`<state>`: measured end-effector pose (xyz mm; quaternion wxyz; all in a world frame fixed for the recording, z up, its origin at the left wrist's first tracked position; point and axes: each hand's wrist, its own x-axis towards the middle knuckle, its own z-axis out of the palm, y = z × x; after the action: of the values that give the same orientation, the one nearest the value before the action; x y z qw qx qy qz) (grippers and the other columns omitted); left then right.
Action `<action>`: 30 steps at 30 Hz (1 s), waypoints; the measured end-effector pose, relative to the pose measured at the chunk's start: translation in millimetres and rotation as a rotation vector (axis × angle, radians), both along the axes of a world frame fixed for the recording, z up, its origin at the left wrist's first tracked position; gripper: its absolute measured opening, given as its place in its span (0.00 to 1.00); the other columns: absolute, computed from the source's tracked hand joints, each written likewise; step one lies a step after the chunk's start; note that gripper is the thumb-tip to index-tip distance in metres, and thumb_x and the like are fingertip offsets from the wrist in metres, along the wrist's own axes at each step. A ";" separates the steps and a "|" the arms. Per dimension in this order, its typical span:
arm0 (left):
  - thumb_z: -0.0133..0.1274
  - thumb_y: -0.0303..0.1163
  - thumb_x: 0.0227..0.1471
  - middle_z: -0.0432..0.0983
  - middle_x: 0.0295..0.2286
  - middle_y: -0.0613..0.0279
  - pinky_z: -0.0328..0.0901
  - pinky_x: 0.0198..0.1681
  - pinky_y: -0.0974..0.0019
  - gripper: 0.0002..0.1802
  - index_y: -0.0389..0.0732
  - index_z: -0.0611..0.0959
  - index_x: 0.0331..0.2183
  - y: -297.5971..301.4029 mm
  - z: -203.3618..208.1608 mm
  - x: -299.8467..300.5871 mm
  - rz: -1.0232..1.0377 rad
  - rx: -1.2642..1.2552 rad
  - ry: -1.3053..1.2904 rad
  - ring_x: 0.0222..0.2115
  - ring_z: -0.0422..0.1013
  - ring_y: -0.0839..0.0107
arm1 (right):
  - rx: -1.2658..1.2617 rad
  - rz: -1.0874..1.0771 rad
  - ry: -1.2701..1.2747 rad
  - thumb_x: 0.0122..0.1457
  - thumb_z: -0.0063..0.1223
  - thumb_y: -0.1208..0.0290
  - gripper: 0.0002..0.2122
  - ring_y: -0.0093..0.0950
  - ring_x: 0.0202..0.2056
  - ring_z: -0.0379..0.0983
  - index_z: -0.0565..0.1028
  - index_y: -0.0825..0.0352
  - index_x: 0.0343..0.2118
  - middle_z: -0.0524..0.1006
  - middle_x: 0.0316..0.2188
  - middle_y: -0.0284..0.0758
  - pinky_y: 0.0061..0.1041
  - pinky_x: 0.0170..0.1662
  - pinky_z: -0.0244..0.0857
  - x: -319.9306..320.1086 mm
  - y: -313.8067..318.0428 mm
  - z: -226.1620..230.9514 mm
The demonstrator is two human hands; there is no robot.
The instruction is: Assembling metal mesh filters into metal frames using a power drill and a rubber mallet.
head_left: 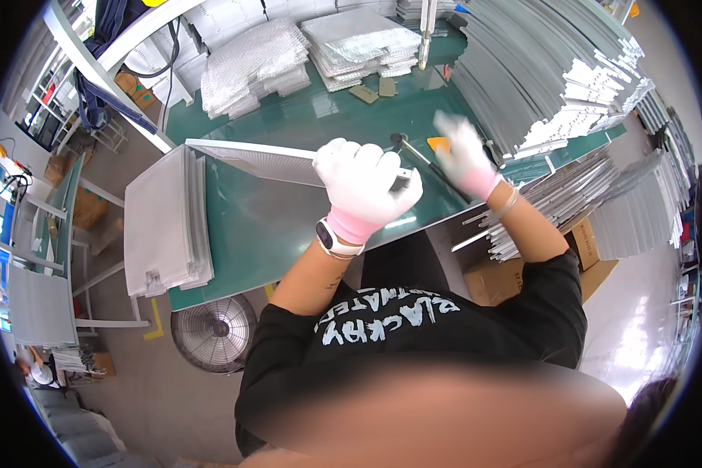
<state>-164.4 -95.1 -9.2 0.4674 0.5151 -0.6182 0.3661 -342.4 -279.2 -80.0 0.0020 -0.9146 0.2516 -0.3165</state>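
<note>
My left hand (366, 186), in a white glove with a pink cuff, is closed around the near end of a thin panel with a white frame (259, 160). The panel stands tilted on its edge over the green worktable (246, 226). To the right, my right hand (466, 160), gloved the same way, is raised and its fingers are smeared by motion. A small yellow thing (438, 145) shows beside those fingers; whether they hold it is unclear. Between the hands lies a tool with a dark head and long dark handle (425, 160), perhaps a hammer.
Flat pale panels (164, 222) are stacked at the table's left end. Bubble-wrapped bundles (253, 66) and wrapped panels (355, 47) lie at the back. Long grey panels (538, 70) are piled at the right. A floor fan (214, 331) stands below the near edge.
</note>
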 end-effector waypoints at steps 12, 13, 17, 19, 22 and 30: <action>0.61 0.36 0.28 0.58 0.16 0.65 0.53 0.26 0.58 0.16 0.48 0.67 0.13 -14.9 19.9 -1.3 -0.114 0.175 -0.001 0.19 0.61 0.63 | 0.425 0.663 -0.754 0.60 0.56 0.69 0.15 0.22 0.33 0.73 0.70 0.67 0.47 0.75 0.33 0.32 0.21 0.36 0.69 101.6 -22.4 304.3; 0.61 0.36 0.28 0.58 0.16 0.65 0.53 0.26 0.58 0.16 0.48 0.67 0.13 -19.8 18.8 0.3 -0.112 0.177 0.004 0.19 0.61 0.63 | 0.753 0.821 -0.762 0.60 0.56 0.67 0.10 0.20 0.26 0.72 0.72 0.65 0.41 0.75 0.27 0.28 0.19 0.29 0.69 98.3 -16.4 302.8; 0.61 0.36 0.29 0.59 0.17 0.65 0.55 0.27 0.57 0.15 0.48 0.68 0.14 -35.6 20.9 8.1 -0.163 0.153 -0.026 0.21 0.61 0.63 | 1.030 0.898 -0.993 0.60 0.55 0.66 0.07 0.18 0.19 0.70 0.72 0.61 0.35 0.74 0.22 0.26 0.17 0.21 0.65 98.1 6.9 295.5; 0.62 0.36 0.30 0.63 0.17 0.66 0.56 0.27 0.57 0.11 0.48 0.75 0.18 -38.6 19.6 9.7 -0.156 0.173 -0.014 0.20 0.63 0.63 | 1.655 1.298 -1.031 0.61 0.54 0.64 0.07 0.19 0.19 0.71 0.72 0.62 0.34 0.74 0.22 0.27 0.19 0.20 0.66 95.3 10.8 289.9; 0.63 0.37 0.31 0.68 0.19 0.67 0.56 0.31 0.58 0.10 0.49 0.80 0.22 -40.5 11.3 6.0 -0.156 0.167 0.060 0.22 0.65 0.63 | 1.189 0.977 -1.019 0.62 0.53 0.65 0.08 0.20 0.20 0.69 0.72 0.64 0.33 0.74 0.22 0.28 0.18 0.21 0.63 102.1 22.4 272.0; 0.62 0.37 0.34 0.71 0.20 0.67 0.58 0.29 0.59 0.09 0.49 0.82 0.25 -40.6 6.1 7.3 -0.160 0.187 0.034 0.23 0.66 0.64 | 1.320 1.456 -0.876 0.63 0.49 0.61 0.12 0.21 0.18 0.60 0.70 0.64 0.27 0.67 0.19 0.30 0.18 0.21 0.55 111.8 24.0 267.5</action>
<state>-157.1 -135.7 -3.1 0.4556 0.5114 -0.6808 0.2597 -230.6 -255.2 187.5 0.7733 -0.4698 -0.2549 -0.3412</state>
